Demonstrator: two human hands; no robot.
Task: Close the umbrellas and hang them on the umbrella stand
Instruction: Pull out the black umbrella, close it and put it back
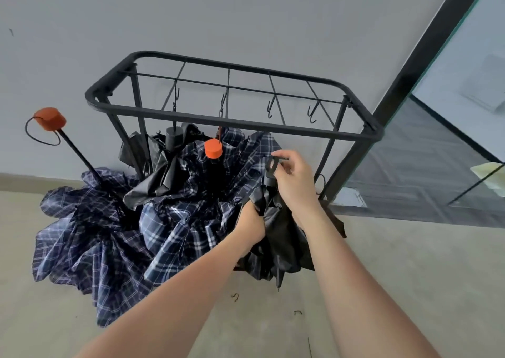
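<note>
A black metal umbrella stand (235, 118) stands against the wall, with hooks under its top grid. A black umbrella (281, 237), folded, is held low in front of the stand's right half. My left hand (252, 221) grips its bunched fabric. My right hand (293, 178) pinches the black strap loop at its handle (271, 170). A plaid umbrella with an orange handle (213, 149) hangs from a hook, and another black umbrella (173, 139) hangs left of it. A second plaid umbrella (82, 234) lies on the floor at the left, shaft up, orange handle (50, 119) on top.
Two hooks (313, 113) on the stand's right side are bare. A glass partition with a black frame (426, 56) rises at the right. The floor (382, 262) is grey concrete, with small bits of debris in front of me.
</note>
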